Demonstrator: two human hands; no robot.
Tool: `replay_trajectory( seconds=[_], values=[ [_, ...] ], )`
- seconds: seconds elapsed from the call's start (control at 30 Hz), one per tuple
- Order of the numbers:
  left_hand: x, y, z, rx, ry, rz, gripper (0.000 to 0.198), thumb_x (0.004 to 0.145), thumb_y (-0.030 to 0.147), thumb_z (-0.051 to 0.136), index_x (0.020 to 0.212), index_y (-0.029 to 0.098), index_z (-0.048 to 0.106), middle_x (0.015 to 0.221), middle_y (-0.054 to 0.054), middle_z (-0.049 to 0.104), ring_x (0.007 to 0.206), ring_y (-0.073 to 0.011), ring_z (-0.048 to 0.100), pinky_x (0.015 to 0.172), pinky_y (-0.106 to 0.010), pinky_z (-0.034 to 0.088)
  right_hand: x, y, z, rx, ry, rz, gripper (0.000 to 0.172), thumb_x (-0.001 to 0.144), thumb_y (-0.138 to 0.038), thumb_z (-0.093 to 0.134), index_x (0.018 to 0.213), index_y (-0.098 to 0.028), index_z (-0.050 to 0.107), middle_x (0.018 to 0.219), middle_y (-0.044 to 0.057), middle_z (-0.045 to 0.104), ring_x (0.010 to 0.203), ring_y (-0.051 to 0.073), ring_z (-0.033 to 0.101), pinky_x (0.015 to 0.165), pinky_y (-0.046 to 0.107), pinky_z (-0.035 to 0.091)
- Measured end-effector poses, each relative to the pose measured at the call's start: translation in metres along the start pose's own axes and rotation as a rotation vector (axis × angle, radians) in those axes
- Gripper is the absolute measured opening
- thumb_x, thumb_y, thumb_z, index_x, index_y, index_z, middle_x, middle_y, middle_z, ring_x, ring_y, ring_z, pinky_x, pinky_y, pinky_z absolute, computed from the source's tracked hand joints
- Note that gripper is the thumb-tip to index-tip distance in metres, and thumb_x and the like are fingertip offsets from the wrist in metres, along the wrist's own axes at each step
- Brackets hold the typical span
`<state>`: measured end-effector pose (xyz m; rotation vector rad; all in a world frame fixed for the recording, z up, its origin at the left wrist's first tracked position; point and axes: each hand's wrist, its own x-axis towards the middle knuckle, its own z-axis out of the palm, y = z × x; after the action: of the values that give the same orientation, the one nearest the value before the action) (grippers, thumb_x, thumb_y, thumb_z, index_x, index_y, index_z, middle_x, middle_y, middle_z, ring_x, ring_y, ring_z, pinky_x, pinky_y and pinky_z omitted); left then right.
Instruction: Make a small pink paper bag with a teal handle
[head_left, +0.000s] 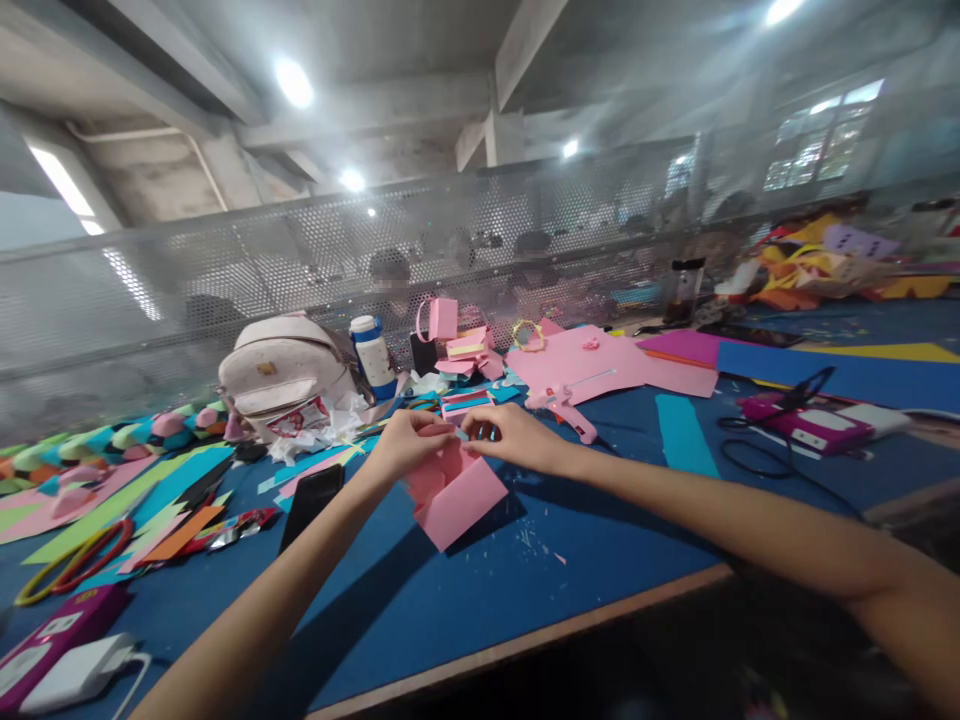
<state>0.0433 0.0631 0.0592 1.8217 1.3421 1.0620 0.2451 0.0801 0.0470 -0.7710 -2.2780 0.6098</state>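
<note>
A folded pink paper box (461, 503) is held up over the middle of the blue table, tilted, with its inside partly showing. My left hand (411, 440) pinches its upper left edge between thumb and fingers. At the upper right edge, my right hand (514, 436) is closed with curled fingers on the paper; its fingertips are partly hidden. A pink hot glue gun (564, 408) lies just beyond my right hand. Left of the box, under my left forearm, rests a black phone (311, 500).
A pale backpack (289, 365) and a white-and-blue bottle (373, 360) stand at the back, before a perforated metal screen (465, 240). Scissors (94, 555) and paper strips lie left. Pink sheets (600, 360), a purple power strip (814, 425) and its black cable are right.
</note>
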Motion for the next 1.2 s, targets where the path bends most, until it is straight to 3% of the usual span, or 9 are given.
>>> replay_trajectory(
  seconds=[0.1,0.37,0.57,0.73,0.83,0.93,1.0,1.2],
  values=[
    [-0.004,-0.003,0.003,-0.099,0.075,-0.063,0.023,0.056,0.034,0.076,0.068,0.014,0.076,0.056,0.0,0.063,0.055,-0.0114,0.051,0.054,-0.022,0.036,0.006,0.0,-0.003,-0.022,0.018,0.002,0.007,0.079,-0.015,0.065,0.085,-0.015,0.068,0.075,0.002,0.068,0.068,0.013,0.06,0.065,0.024,0.042],
    [-0.014,-0.014,0.002,-0.264,0.116,-0.2,0.041,0.052,0.039,0.082,0.082,0.012,0.077,0.056,0.0,0.063,0.05,-0.0095,0.051,0.051,-0.02,0.037,0.012,-0.005,-0.006,0.0,0.015,-0.034,0.009,0.083,-0.022,0.063,0.083,-0.015,0.068,0.077,0.003,0.069,0.068,0.013,0.058,0.063,0.024,0.041],
    [-0.019,-0.018,-0.001,-0.456,0.167,-0.287,0.046,0.048,0.041,0.088,0.081,0.011,0.074,0.059,0.001,0.064,0.048,-0.0082,0.052,0.047,-0.019,0.037,-0.011,-0.015,-0.02,-0.101,0.076,0.037,0.023,0.093,-0.032,0.051,0.083,-0.018,0.065,0.076,0.002,0.066,0.067,0.013,0.057,0.062,0.025,0.037],
    [-0.02,-0.032,0.001,-0.599,0.209,-0.355,0.049,0.044,0.04,0.09,0.08,0.012,0.072,0.062,0.0,0.067,0.048,-0.0093,0.056,0.047,-0.019,0.039,-0.058,0.01,-0.061,-0.551,0.04,0.308,0.04,0.089,-0.048,0.051,0.061,-0.02,0.054,0.06,0.002,0.06,0.057,0.016,0.053,0.055,0.027,0.029],
    [-0.019,-0.035,0.004,-0.632,0.227,-0.357,0.052,0.044,0.04,0.091,0.084,0.013,0.072,0.065,-0.001,0.068,0.051,-0.01,0.058,0.048,-0.019,0.041,-0.08,0.038,-0.082,-0.67,0.101,0.474,0.037,0.083,-0.055,0.057,0.069,-0.021,0.056,0.078,0.006,0.068,0.068,0.021,0.06,0.055,0.027,0.031],
    [-0.021,-0.033,0.008,-0.657,0.23,-0.347,0.052,0.044,0.039,0.091,0.085,0.012,0.073,0.067,-0.001,0.069,0.053,-0.0104,0.06,0.049,-0.019,0.043,-0.085,0.062,-0.09,-0.562,0.072,0.504,0.046,0.074,-0.059,0.063,0.097,-0.019,0.062,0.102,0.01,0.07,0.087,0.026,0.064,0.061,0.028,0.04],
    [-0.022,-0.032,0.01,-0.663,0.234,-0.342,0.052,0.044,0.038,0.091,0.086,0.012,0.073,0.068,-0.002,0.07,0.054,-0.0106,0.06,0.05,-0.019,0.043,-0.081,0.072,-0.088,-0.411,0.006,0.523,0.054,0.074,-0.058,0.062,0.108,-0.016,0.062,0.096,0.01,0.071,0.085,0.026,0.065,0.066,0.03,0.044],
    [-0.023,-0.037,0.01,-0.663,0.279,-0.326,0.053,0.044,0.039,0.091,0.087,0.013,0.074,0.068,-0.002,0.07,0.055,-0.0102,0.06,0.052,-0.019,0.043,-0.062,0.091,-0.074,-0.114,-0.093,0.508,0.034,0.08,-0.043,0.053,0.089,-0.013,0.068,0.067,0.005,0.068,0.064,0.019,0.064,0.065,0.03,0.047]
  ],
)
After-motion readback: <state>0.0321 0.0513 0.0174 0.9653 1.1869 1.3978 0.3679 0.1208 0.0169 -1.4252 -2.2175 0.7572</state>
